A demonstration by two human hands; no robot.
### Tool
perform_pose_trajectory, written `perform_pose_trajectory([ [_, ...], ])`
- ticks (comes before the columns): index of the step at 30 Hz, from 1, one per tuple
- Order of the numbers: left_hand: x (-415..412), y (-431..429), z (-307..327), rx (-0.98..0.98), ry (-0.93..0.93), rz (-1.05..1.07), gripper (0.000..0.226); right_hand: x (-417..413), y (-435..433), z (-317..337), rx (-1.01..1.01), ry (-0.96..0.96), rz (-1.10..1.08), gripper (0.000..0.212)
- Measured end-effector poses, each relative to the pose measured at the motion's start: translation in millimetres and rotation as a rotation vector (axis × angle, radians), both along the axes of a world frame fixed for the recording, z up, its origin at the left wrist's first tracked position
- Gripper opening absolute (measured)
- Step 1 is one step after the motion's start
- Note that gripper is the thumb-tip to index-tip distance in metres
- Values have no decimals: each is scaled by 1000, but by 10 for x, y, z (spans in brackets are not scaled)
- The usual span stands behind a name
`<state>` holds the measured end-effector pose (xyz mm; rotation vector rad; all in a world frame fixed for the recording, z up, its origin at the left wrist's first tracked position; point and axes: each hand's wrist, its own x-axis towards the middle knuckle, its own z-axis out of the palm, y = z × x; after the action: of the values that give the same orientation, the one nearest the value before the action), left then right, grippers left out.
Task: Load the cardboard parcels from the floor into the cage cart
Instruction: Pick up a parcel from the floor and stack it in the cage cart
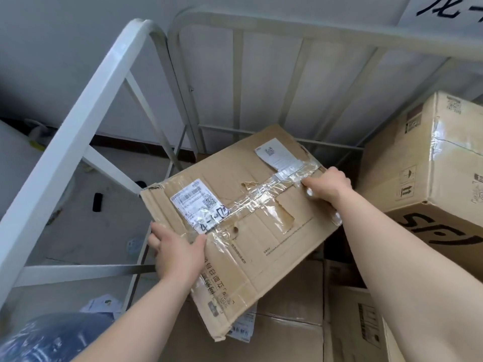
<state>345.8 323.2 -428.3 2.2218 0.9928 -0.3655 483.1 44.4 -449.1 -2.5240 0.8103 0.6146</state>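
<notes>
A worn, taped cardboard parcel (251, 231) with white shipping labels hangs tilted inside the cage cart (235, 74), above other boxes. My left hand (177, 249) grips its near-left edge, thumb on top and fingers under. My right hand (326, 184) grips its right edge by the clear tape. A big taped carton (431, 163) stands in the cart at the right, close to my right hand. Flat cardboard boxes (287, 335) lie beneath the held parcel.
The cart's white side frame (78, 131) slants across the left, its grey barred back panel stands against the wall. Grey floor (104, 218) shows through the bars with a small black object (97, 202). A blue bundle (52, 338) sits at lower left.
</notes>
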Motion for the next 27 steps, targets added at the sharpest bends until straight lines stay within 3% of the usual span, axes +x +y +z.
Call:
perform_pose_trajectory([
  [7, 333, -180, -56, -58, -92, -33, 90, 158, -250, 51, 10, -41, -116, 84],
  [18, 1464, 1, -305, 30, -99, -201, 84, -33, -344, -159, 171, -78, -366, 117],
  [27, 1929, -36, -386, -32, -114, -364, 89, -147, -330, -190, 67, -112, -489, 105],
])
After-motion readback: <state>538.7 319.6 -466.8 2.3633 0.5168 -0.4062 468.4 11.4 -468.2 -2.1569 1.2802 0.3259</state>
